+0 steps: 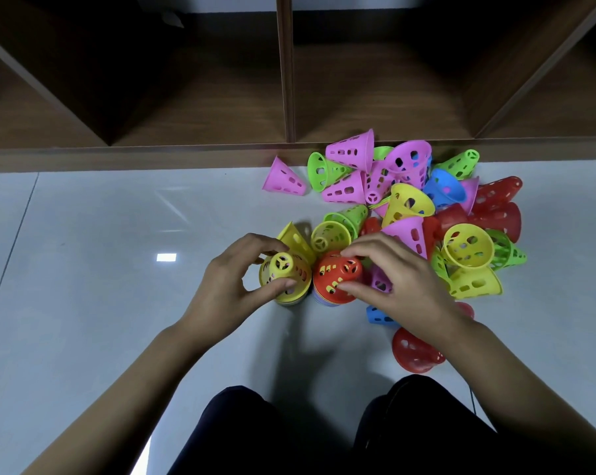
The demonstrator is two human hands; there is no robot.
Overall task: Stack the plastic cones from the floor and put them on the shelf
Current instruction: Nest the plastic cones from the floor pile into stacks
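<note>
Two upright stacks of perforated plastic cones stand side by side on the grey floor. My left hand [236, 282] grips the yellow-topped stack [284, 279] around its top cone. My right hand [397, 274] pinches the red-topped stack [337, 281] between thumb and fingers. Behind and right of the stacks lies a loose pile of cones [409, 200] in pink, green, yellow, blue and red, on their sides and overlapping. A single pink cone [282, 178] lies apart at the pile's left. A red cone [414, 351] and a blue cone [378, 317] lie under my right forearm.
A dark wooden shelf unit [289, 97] with open compartments runs along the back, its base board meeting the floor just behind the pile. Bare glossy floor [101, 252] spreads to the left. My knees in dark trousers [324, 433] fill the bottom centre.
</note>
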